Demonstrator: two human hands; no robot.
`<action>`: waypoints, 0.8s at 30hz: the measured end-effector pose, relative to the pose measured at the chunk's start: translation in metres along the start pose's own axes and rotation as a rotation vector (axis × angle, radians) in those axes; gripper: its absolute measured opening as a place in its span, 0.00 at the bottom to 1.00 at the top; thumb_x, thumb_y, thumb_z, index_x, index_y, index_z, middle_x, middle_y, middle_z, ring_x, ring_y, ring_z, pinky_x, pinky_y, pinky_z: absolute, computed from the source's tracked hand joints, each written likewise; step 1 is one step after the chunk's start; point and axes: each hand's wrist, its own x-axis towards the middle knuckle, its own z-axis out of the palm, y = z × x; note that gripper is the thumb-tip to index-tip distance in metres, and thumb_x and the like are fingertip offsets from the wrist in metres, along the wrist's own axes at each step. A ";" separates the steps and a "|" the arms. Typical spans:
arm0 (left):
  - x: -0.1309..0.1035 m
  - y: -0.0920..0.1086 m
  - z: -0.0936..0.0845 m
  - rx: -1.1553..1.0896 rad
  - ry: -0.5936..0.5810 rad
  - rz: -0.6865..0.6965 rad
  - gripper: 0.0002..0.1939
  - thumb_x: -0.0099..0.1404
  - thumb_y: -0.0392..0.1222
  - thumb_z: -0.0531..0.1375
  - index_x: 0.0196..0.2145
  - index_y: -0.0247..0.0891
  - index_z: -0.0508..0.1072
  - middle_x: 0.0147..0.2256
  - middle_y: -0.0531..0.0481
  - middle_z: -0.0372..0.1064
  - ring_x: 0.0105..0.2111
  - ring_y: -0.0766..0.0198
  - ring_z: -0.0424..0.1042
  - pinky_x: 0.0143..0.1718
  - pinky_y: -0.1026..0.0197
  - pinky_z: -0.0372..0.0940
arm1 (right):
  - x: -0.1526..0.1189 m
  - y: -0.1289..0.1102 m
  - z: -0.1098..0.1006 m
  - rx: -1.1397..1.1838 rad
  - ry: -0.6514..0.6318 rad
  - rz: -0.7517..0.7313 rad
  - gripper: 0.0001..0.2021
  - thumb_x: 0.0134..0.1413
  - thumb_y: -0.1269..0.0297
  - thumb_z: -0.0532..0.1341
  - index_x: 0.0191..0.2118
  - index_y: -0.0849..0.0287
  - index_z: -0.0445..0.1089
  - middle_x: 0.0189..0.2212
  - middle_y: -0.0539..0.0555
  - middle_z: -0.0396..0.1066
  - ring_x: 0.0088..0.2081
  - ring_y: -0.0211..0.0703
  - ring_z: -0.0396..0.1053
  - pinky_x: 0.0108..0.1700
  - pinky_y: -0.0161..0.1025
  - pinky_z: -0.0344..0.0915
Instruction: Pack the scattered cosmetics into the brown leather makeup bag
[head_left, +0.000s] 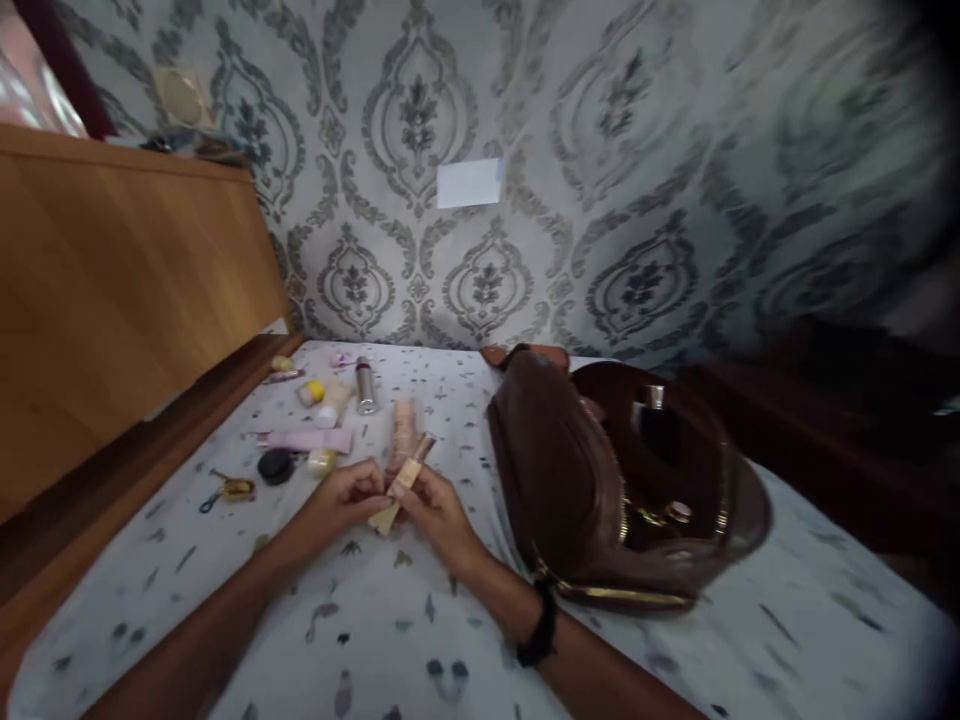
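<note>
My right hand is closed on a slim beige cosmetic tube, which tilts up to the right and has a shiny pinkish-brown upper end. My left hand is closed too, its fingertips pinched at the left side of the tube's lower part. Both hands are just above the patterned sheet, and the fingers hide part of the tube. Right behind them stands a peach-coloured bottle. To the left lie a pale pink tube, a round black container and a small jar with a yellowish lid.
An unzipped brown leather bag sits on the right, with a dark bottle inside. Further back at left are a silver cylinder and a cream tube. A gold hair clip lies near the wooden panel. Patterned wallpaper stands behind.
</note>
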 end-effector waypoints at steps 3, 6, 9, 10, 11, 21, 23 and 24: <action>-0.005 0.002 -0.005 0.125 0.003 0.040 0.17 0.64 0.53 0.61 0.27 0.37 0.68 0.24 0.55 0.65 0.25 0.68 0.63 0.27 0.66 0.58 | -0.002 -0.005 0.001 -0.022 -0.005 0.008 0.23 0.51 0.40 0.65 0.36 0.57 0.66 0.27 0.48 0.68 0.26 0.39 0.68 0.28 0.36 0.68; -0.007 0.001 -0.008 0.171 0.027 0.062 0.17 0.67 0.53 0.58 0.29 0.37 0.68 0.24 0.55 0.65 0.24 0.68 0.64 0.26 0.66 0.58 | -0.005 -0.011 0.002 -0.070 -0.017 0.034 0.25 0.51 0.38 0.63 0.38 0.57 0.65 0.26 0.48 0.69 0.25 0.40 0.69 0.27 0.36 0.68; -0.005 0.000 -0.010 0.090 0.085 0.059 0.17 0.66 0.55 0.59 0.36 0.37 0.69 0.24 0.56 0.65 0.23 0.69 0.64 0.24 0.67 0.58 | -0.008 -0.014 0.001 -0.120 -0.083 0.074 0.24 0.53 0.38 0.62 0.38 0.57 0.64 0.24 0.48 0.70 0.23 0.38 0.68 0.25 0.34 0.65; -0.004 0.000 -0.010 0.046 0.105 0.056 0.18 0.65 0.56 0.59 0.39 0.37 0.70 0.25 0.56 0.66 0.23 0.69 0.64 0.23 0.68 0.58 | -0.008 -0.014 0.001 -0.136 -0.113 0.090 0.24 0.53 0.39 0.62 0.38 0.57 0.63 0.23 0.48 0.70 0.21 0.37 0.66 0.23 0.33 0.64; -0.004 0.001 -0.010 0.000 0.123 0.052 0.21 0.64 0.58 0.60 0.43 0.37 0.69 0.26 0.55 0.66 0.23 0.69 0.65 0.22 0.68 0.58 | -0.008 -0.014 0.001 -0.154 -0.139 0.103 0.24 0.54 0.39 0.62 0.37 0.58 0.63 0.22 0.47 0.69 0.20 0.35 0.64 0.21 0.32 0.61; 0.000 0.008 -0.011 -0.259 0.215 0.000 0.25 0.58 0.61 0.66 0.41 0.37 0.70 0.23 0.56 0.67 0.19 0.71 0.64 0.19 0.69 0.56 | -0.007 -0.015 0.001 -0.212 -0.235 0.122 0.22 0.53 0.42 0.62 0.30 0.60 0.66 0.20 0.47 0.66 0.17 0.30 0.58 0.19 0.30 0.54; 0.001 0.006 -0.012 -0.294 0.268 -0.016 0.25 0.56 0.60 0.67 0.38 0.38 0.68 0.22 0.57 0.67 0.18 0.72 0.63 0.18 0.70 0.55 | -0.006 -0.016 0.001 -0.201 -0.227 0.108 0.19 0.53 0.47 0.64 0.32 0.61 0.68 0.20 0.47 0.66 0.18 0.30 0.59 0.20 0.30 0.56; 0.001 0.006 -0.013 -0.308 0.294 -0.020 0.25 0.55 0.61 0.68 0.36 0.38 0.68 0.22 0.57 0.66 0.18 0.72 0.63 0.18 0.70 0.55 | -0.005 -0.016 0.001 -0.193 -0.220 0.102 0.17 0.52 0.50 0.65 0.33 0.61 0.69 0.20 0.47 0.67 0.19 0.31 0.59 0.21 0.30 0.56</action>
